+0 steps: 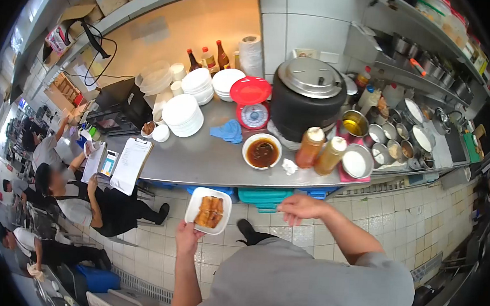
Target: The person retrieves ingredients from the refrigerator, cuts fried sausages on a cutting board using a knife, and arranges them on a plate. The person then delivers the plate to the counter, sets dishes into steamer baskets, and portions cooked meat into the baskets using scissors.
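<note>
My left hand [187, 238] grips the lower left edge of a white square takeaway tray [192, 201]. Golden-brown fried rolls [209, 211] lie side by side in the tray, which hangs just in front of the counter edge. My right hand [302, 208] hovers palm down over the floor near a teal bin, its fingers loosely bent and apart, with nothing visible in them. Nearest to it on the counter are a bowl of dark brown sauce [262, 151] and two squeeze bottles [311, 147] with pale tops.
A steel counter [199, 164] carries stacked white bowls [183, 115], a red kitchen scale [254, 117], a blue cloth [227, 131] and a black soup warmer [306, 109]. Clipboards [131, 165] stick out at the left. Metal seasoning pots [379, 153] crowd the right. Co-workers [79, 196] stand at left.
</note>
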{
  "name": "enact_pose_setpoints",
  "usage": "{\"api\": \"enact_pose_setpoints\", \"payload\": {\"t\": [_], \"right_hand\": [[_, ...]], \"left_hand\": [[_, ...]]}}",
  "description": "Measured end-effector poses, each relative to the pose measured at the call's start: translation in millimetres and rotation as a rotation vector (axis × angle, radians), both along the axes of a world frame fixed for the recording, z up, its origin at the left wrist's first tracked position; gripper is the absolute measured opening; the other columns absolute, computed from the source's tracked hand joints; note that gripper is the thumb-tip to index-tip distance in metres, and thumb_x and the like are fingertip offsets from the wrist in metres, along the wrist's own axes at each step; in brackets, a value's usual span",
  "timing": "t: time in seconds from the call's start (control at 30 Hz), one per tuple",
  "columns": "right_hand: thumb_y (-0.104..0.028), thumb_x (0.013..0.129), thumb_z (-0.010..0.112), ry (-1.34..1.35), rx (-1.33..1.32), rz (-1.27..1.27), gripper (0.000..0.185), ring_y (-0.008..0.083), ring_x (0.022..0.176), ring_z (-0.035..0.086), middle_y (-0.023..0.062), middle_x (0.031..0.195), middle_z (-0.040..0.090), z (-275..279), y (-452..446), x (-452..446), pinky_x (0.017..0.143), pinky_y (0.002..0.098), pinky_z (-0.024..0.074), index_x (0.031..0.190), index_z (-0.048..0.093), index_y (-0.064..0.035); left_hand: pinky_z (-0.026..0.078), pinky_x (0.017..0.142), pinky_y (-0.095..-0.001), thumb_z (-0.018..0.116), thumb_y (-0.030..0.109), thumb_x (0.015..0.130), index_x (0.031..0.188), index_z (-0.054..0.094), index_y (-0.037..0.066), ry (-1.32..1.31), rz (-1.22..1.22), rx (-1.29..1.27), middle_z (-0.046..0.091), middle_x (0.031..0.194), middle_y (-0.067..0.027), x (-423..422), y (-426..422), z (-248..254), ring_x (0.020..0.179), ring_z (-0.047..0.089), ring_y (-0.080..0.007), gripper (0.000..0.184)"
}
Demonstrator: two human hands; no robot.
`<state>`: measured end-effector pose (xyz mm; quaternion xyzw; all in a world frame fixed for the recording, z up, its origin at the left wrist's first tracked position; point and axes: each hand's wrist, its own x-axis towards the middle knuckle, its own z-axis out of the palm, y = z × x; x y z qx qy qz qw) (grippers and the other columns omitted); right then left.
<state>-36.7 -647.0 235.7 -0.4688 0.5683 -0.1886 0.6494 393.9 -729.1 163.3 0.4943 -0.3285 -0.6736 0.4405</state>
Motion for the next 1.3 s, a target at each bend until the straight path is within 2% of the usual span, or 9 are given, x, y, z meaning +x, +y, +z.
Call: {"api": "enact_pose_setpoints", "payload": {"t": [0.23,0.4,0.5,0.63,0.87,1.03,1.13,1.17,1.3], "right_hand": [[-0.037,0.103,0.061,0.111,-0.138,-0.073,0.034,0.0125,0.073,0.071,0.0031,0.084,0.071,23.3,-113.0,35.1,0.060,0.0291,0.0573,0.103,0.070,-0.0042],[-0.032,0.100,0.063,0.266,-0.435,-0.017,0.037,0.0260,0.082,0.073,0.0137,0.088,0.074,55.5,-210.9,114.2,0.075,0.0393,0.0561,0.120,0.068,-0.0007],[-0.024,0.100,0.065,0.370,-0.495,0.022,0.036,0.0229,0.083,0.073,0.0128,0.090,0.075,59.3,-238.4,144.5,0.075,0.0373,0.0569,0.127,0.065,0.0004],[-0.035,0.097,0.066,0.594,-0.359,-0.079,0.046,0.0358,0.090,0.073,0.0184,0.096,0.076,32.9,-249.6,183.4,0.081,0.0441,0.0562,0.129,0.065,-0.0025],[-0.035,0.096,0.067,0.621,-0.174,-0.190,0.049,0.0381,0.096,0.074,0.0224,0.103,0.076,3.4,-297.3,293.1,0.086,0.0431,0.0574,0.131,0.064,-0.0016],[-0.032,0.094,0.069,0.637,-0.121,-0.335,0.047,0.0367,0.093,0.074,0.0228,0.102,0.076,-9.5,-327.3,341.3,0.085,0.0430,0.0577,0.129,0.065,-0.0009],[-0.032,0.093,0.070,0.767,-0.093,-0.363,0.047,0.0353,0.092,0.075,0.0220,0.100,0.077,-28.3,-326.7,352.9,0.085,0.0423,0.0577,0.128,0.067,-0.0008],[-0.032,0.092,0.070,0.806,-0.083,-0.370,0.048,0.0340,0.090,0.075,0.0218,0.097,0.077,-37.8,-324.1,356.8,0.084,0.0417,0.0579,0.127,0.067,0.0005],[-0.026,0.093,0.068,0.745,0.147,-0.416,0.041,0.0243,0.077,0.074,0.0174,0.093,0.076,-63.5,-316.5,366.6,0.071,0.0385,0.0589,0.121,0.068,0.0039]], "left_hand": [[0.066,0.080,-0.0437,0.053,0.010,0.104,0.128,0.057,-0.003,0.024,0.265,-0.173,0.068,0.119,-0.0175,142.9,-191.9,6.8,0.099,0.074,-0.0296,0.027],[0.064,0.087,-0.0448,0.054,0.014,0.105,0.135,0.055,-0.002,0.114,0.425,-0.252,0.067,0.127,-0.0180,255.4,-323.6,8.8,0.109,0.072,-0.0320,0.034],[0.062,0.093,-0.0473,0.052,0.010,0.102,0.137,0.054,-0.003,0.056,0.516,-0.234,0.064,0.131,-0.0179,331.4,-406.7,3.0,0.113,0.069,-0.0336,0.038],[0.061,0.093,-0.0458,0.053,0.016,0.103,0.140,0.054,-0.004,0.082,0.611,-0.306,0.064,0.131,-0.0186,407.0,-504.5,9.0,0.116,0.067,-0.0333,0.043],[0.067,0.084,-0.0457,0.057,0.013,0.097,0.133,0.054,-0.011,0.063,0.895,-0.329,0.062,0.127,-0.0227,514.0,-673.9,43.1,0.102,0.072,-0.0371,0.043],[0.069,0.075,-0.0485,0.054,0.005,0.091,0.127,0.053,-0.016,0.008,1.032,-0.353,0.062,0.123,-0.0253,639.2,-788.0,-4.9,0.098,0.072,-0.0408,0.042],[0.066,0.081,-0.0390,0.049,0.016,0.098,0.133,0.055,-0.005,0.071,0.597,-0.220,0.063,0.125,-0.0189,757.4,-879.1,-74.0,0.099,0.072,-0.0286,0.041],[0.065,0.085,-0.0387,0.048,0.015,0.100,0.132,0.057,-0.001,0.073,0.786,-0.246,0.064,0.125,-0.0169,725.4,-858.2,-38.8,0.102,0.071,-0.0289,0.037],[0.064,0.088,-0.0422,0.050,0.010,0.098,0.133,0.056,0.000,0.082,1.066,-0.153,0.062,0.129,-0.0166,778.4,-900.2,-61.7,0.105,0.069,-0.0305,0.036]]}}
